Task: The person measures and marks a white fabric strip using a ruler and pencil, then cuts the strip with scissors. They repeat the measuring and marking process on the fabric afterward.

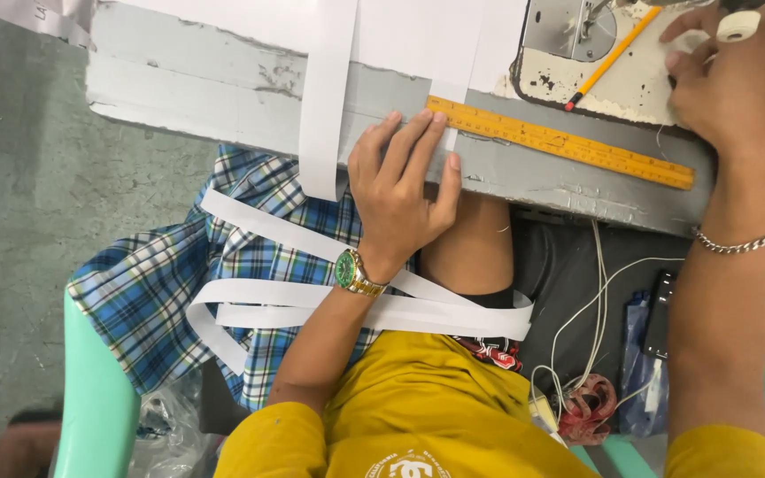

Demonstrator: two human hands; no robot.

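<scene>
Left hand (400, 190) flat, right hand (732, 75) curled

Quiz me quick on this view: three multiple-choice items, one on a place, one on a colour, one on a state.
1. Where does the left hand rest?
A. on the table edge by the ruler's end
B. on the pencil
C. on the chair

2. What colour is the ruler?
A. white
B. yellow-orange
C. green

3. How does the white strip lie?
A. rolled up
B. hanging over the table edge
C. flat on the floor

Answers: 1 A, fingers touch the ruler's end; 2 B, orange with dark marks; 3 B, its end drops past the edge.
</scene>
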